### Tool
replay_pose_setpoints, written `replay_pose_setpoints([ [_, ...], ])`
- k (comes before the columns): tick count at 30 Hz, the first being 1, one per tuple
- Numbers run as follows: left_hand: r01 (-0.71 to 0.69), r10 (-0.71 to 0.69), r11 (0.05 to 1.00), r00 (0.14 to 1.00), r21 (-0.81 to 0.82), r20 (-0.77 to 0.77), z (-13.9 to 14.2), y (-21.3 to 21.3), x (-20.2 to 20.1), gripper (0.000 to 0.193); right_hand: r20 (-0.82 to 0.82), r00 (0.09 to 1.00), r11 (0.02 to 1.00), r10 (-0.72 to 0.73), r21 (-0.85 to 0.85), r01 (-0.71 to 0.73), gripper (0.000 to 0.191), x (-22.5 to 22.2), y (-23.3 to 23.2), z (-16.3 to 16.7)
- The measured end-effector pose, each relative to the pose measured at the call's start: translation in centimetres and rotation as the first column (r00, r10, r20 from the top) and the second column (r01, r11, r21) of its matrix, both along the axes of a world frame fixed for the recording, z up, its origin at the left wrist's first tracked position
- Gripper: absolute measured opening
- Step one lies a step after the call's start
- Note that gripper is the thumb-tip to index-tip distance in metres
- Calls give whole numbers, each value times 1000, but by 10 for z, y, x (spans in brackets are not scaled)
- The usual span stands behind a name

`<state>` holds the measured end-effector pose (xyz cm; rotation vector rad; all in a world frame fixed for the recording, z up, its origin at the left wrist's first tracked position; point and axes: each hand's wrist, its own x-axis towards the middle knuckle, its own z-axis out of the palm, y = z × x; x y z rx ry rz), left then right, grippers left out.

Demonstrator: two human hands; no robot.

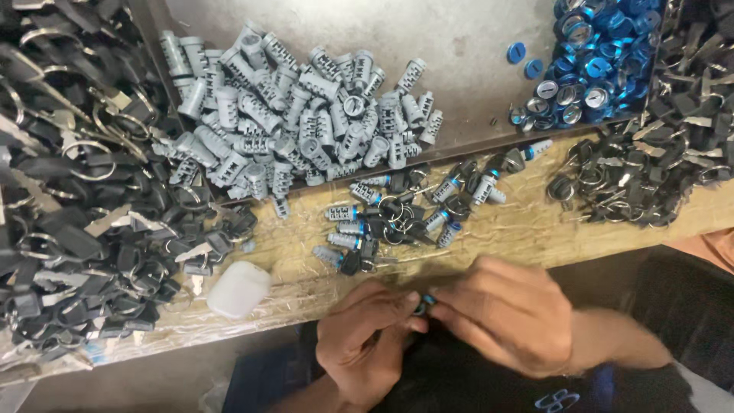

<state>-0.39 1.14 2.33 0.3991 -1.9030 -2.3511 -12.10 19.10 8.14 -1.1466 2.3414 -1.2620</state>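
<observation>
My left hand and my right hand meet below the table's front edge, their fingertips pinched together on one small lock cylinder with a blue ring. Most of that piece is hidden by my fingers. Just above my hands, on the wooden table top, lies a small cluster of assembled cylinders with blue rings and black-headed keys.
A big heap of grey lock cylinders lies on a metal tray. Blue caps pile at the tray's far right. Black-headed keys on rings heap at the left and right. A white plastic case sits near the front edge.
</observation>
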Motion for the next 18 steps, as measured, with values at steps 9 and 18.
replay_pose_setpoints([
  [9,309,-553,665,815,680,171,-7,-20,3,17,-22,995,945,101,-311,-103,33,51,23,-40],
  [18,275,-476,760,852,588,218,-7,-27,7,14,21,999,949,49,-312,-40,27,56,14,-45],
])
